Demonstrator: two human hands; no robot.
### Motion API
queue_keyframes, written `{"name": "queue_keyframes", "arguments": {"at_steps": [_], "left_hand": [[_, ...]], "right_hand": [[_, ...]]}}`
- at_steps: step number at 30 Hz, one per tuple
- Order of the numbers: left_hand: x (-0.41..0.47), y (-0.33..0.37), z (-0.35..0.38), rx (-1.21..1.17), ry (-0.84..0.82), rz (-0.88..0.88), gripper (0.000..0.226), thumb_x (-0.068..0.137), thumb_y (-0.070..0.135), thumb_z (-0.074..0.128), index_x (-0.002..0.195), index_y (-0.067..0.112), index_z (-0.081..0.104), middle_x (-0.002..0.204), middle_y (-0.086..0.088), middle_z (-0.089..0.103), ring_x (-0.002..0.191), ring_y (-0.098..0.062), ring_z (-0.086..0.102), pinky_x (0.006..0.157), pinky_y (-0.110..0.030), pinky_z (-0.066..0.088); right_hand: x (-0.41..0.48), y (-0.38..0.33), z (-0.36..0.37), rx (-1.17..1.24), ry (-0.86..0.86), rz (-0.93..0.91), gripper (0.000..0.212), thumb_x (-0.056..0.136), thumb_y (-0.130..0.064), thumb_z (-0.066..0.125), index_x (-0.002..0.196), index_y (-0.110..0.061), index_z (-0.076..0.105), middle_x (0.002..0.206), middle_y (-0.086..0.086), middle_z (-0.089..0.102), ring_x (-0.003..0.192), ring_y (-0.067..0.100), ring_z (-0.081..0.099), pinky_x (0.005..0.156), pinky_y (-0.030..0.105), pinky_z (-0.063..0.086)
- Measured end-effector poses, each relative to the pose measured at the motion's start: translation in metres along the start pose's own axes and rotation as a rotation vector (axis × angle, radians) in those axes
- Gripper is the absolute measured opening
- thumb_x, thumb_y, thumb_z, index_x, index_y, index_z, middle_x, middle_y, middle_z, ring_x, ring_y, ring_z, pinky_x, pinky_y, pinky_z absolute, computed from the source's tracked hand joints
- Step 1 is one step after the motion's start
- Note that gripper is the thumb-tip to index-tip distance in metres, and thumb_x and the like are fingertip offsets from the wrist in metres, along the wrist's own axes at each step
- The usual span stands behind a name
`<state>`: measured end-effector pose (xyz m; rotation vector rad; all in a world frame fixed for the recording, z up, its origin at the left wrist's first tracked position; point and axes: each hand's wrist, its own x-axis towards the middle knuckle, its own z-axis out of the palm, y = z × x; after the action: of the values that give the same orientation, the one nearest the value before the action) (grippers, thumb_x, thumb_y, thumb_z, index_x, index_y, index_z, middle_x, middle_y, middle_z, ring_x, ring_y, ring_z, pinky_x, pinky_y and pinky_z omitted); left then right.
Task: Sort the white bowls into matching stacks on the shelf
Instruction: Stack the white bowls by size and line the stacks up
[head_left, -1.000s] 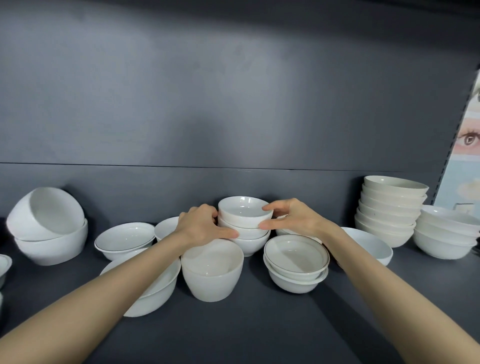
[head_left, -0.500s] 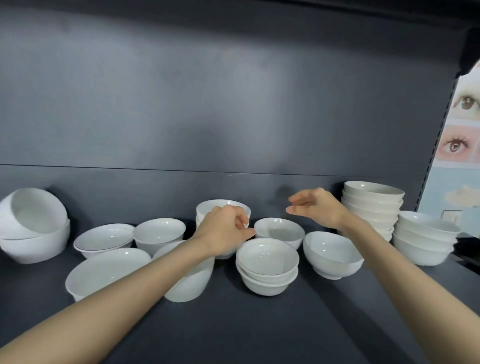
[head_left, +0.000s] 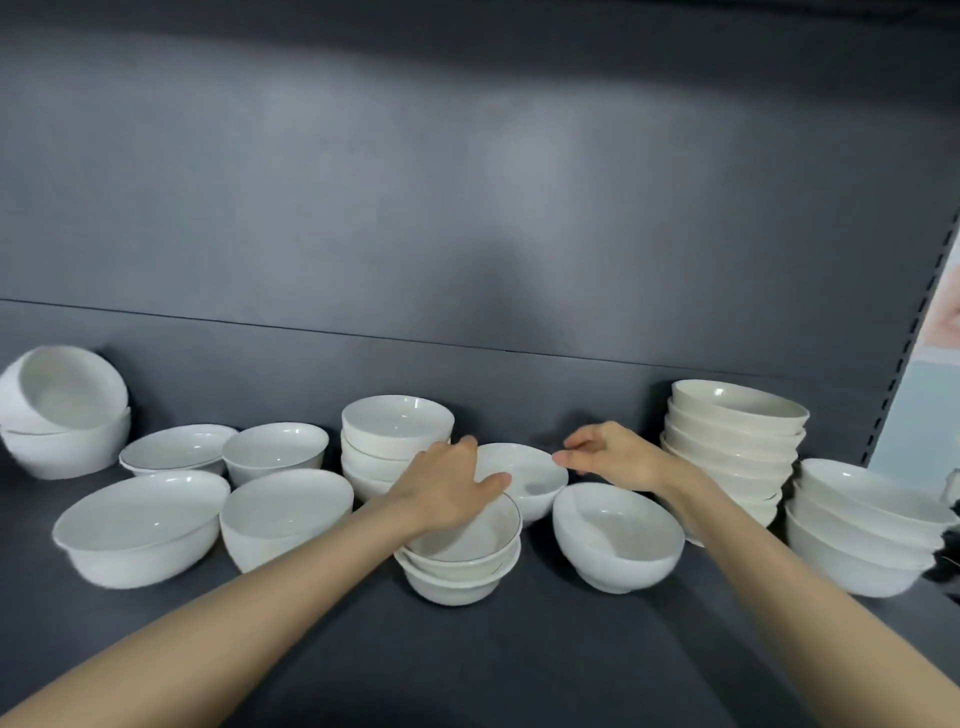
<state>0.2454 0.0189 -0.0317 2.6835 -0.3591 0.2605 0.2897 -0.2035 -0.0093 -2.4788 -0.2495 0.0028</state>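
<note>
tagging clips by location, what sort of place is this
Likely a shop, not a home kitchen: a dark shelf with a slotted upright at its right, many stacks of white bowls, and a printed poster beside it.

A dark grey back panel (head_left: 467, 182) spans the view, crossed by one thin horizontal seam (head_left: 363, 331). At the right edge stands a slotted metal upright (head_left: 914, 322). Beyond it hangs a pale blue and pink printed sheet (head_left: 935, 405). Below it sits a blurred black object (head_left: 948, 561).

Glossy white glazed bowls (head_left: 618, 535) (ceramic, it seems) on matt dark shelf (head_left: 519, 649).
</note>
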Motion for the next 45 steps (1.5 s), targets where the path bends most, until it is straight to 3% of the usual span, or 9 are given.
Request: {"name": "queue_keyframes", "arguments": {"at_steps": [4,13,19,27,31,35,39,42,45], "left_hand": [[0.002,0.007,0.0,0.052,-0.027,-0.038,0.041,0.095,0.051,0.042,0.093,0.01,0.043,0.105,-0.01,0.056,0.106,-0.029,0.049,0.077,-0.034,0.035],[0.009,0.019,0.004,0.124,-0.122,-0.13,0.06,0.097,0.057,0.029,0.121,0.004,0.045,0.121,-0.008,0.056,0.118,-0.029,0.049,0.098,-0.04,0.036],[0.01,0.014,0.007,-0.059,-0.062,-0.144,0.061,0.095,0.054,0.039,0.13,0.004,0.043,0.129,-0.007,0.053,0.12,-0.026,0.049,0.101,-0.041,0.039],[0.009,0.011,0.009,-0.279,0.103,-0.138,0.068,0.083,0.051,0.064,0.132,0.01,0.044,0.111,-0.009,0.065,0.112,-0.028,0.057,0.093,-0.039,0.045],[0.003,0.024,-0.001,-0.326,0.219,-0.08,0.069,0.075,0.043,0.076,0.131,0.014,0.046,0.109,0.0,0.065,0.107,-0.022,0.058,0.092,-0.036,0.047],[-0.004,0.034,0.001,-0.456,0.297,-0.063,0.068,0.071,0.031,0.083,0.125,0.008,0.049,0.106,-0.004,0.064,0.103,-0.023,0.06,0.091,-0.04,0.049],[-0.007,0.041,0.006,-0.611,0.33,-0.054,0.049,0.067,0.021,0.086,0.088,0.034,0.044,0.108,-0.015,0.06,0.101,-0.025,0.061,0.088,-0.036,0.05],[-0.009,0.042,0.009,-0.747,0.307,-0.05,0.07,0.064,0.022,0.088,0.124,0.007,0.054,0.113,-0.013,0.062,0.1,-0.023,0.064,0.089,-0.031,0.053],[-0.013,0.045,0.011,-0.808,0.3,-0.011,0.061,0.066,0.02,0.086,0.118,0.003,0.06,0.107,-0.011,0.067,0.095,-0.02,0.069,0.085,-0.028,0.056]], "right_hand": [[0.007,0.003,0.002,-0.037,-0.07,-0.009,0.042,0.089,-0.042,0.062,0.113,-0.008,0.065,0.115,0.01,0.067,0.11,0.023,0.061,0.099,0.039,0.047],[0.012,0.008,0.008,-0.021,-0.139,-0.017,0.041,0.094,-0.042,0.053,0.109,-0.007,0.066,0.109,0.007,0.068,0.106,0.022,0.061,0.091,0.03,0.046],[0.011,0.013,0.009,0.101,-0.116,-0.036,0.039,0.092,-0.039,0.059,0.094,-0.001,0.067,0.081,0.003,0.063,0.082,0.016,0.058,0.081,0.026,0.044],[0.003,0.009,0.001,0.359,-0.031,-0.081,0.028,0.09,-0.024,0.065,0.113,-0.008,0.065,0.101,0.014,0.073,0.091,0.024,0.072,0.096,0.039,0.051],[-0.007,0.004,-0.007,0.442,0.034,-0.108,0.034,0.091,-0.014,0.063,0.123,-0.004,0.059,0.106,0.021,0.069,0.085,0.024,0.067,0.073,0.017,0.056],[-0.02,0.003,-0.012,0.468,0.068,-0.133,0.043,0.09,-0.014,0.064,0.129,-0.001,0.053,0.102,0.018,0.069,0.081,0.02,0.067,0.064,0.013,0.054],[-0.034,0.007,-0.017,0.488,0.123,-0.129,0.055,0.088,-0.022,0.067,0.136,-0.005,0.045,0.101,0.013,0.071,0.09,0.018,0.07,0.084,0.025,0.055],[-0.051,0.01,-0.022,0.503,0.134,-0.126,0.054,0.087,-0.03,0.067,0.133,-0.008,0.049,0.103,0.009,0.072,0.095,0.016,0.07,0.09,0.029,0.052],[-0.072,0.009,-0.026,0.517,0.143,-0.147,0.046,0.087,-0.033,0.067,0.126,-0.011,0.057,0.106,0.007,0.072,0.095,0.016,0.07,0.091,0.03,0.052]]}}
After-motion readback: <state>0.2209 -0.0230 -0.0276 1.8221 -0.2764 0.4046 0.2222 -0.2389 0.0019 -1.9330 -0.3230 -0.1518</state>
